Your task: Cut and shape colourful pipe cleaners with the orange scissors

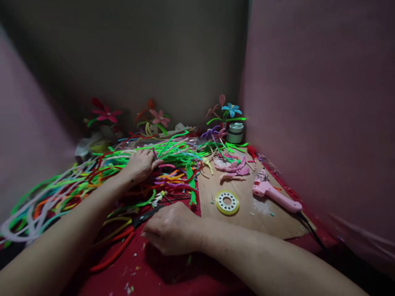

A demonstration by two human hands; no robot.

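My left hand [141,165] reaches into a wide pile of fuzzy pipe cleaners [173,153], mostly green, with pink, white, orange and purple ones. Its fingers are curled, and a purple pipe cleaner [154,153] sticks up between the forefinger and thumb. The fingertips are partly hidden. Closer to me, my right hand [173,228] is closed in a fist just above the red cloth [138,275]; whatever it holds is hidden. Beside it lies a hand tool with a dark pointed head [147,216] and red-orange handles [114,255].
On the right, a wooden board [240,222] carries a pink glue gun [277,197] with a black cord, a yellow-rimmed tape roll [227,202] and pink fuzzy petals [234,166]. Finished flowers [231,109] and a lidded jar [235,132] stand behind. Pink walls flank both sides.
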